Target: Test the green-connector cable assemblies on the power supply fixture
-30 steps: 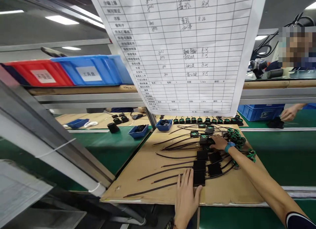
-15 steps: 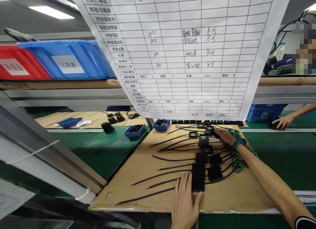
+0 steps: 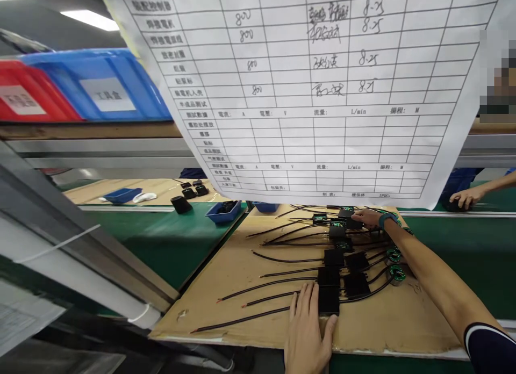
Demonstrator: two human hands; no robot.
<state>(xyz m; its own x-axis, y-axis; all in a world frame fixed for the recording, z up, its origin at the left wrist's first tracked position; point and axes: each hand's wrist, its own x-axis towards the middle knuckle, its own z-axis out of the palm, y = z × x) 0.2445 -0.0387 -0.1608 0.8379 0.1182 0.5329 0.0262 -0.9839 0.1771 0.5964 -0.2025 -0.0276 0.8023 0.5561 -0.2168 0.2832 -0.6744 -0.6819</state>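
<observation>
My left hand lies flat and open on the cardboard sheet, fingers beside the nearest black module, thumb touching its front edge. Several black modules with dark wires lie in rows up the board. My right hand, a blue band on the wrist, reaches to the far end of the board and rests on a black module there; its fingers curl over the part, and their grip is partly hidden. Green-wound coils lie along my right forearm.
A large printed form hangs in front of me and hides the far bench. Blue bins and a red bin stand on the shelf at left. Small blue trays sit on the green belt. Another person's hand works at far right.
My right hand has moved farther up the board, from the middle modules to the far ones. The left hand stays flat by the nearest module. My view has tipped closer to the hanging form.
</observation>
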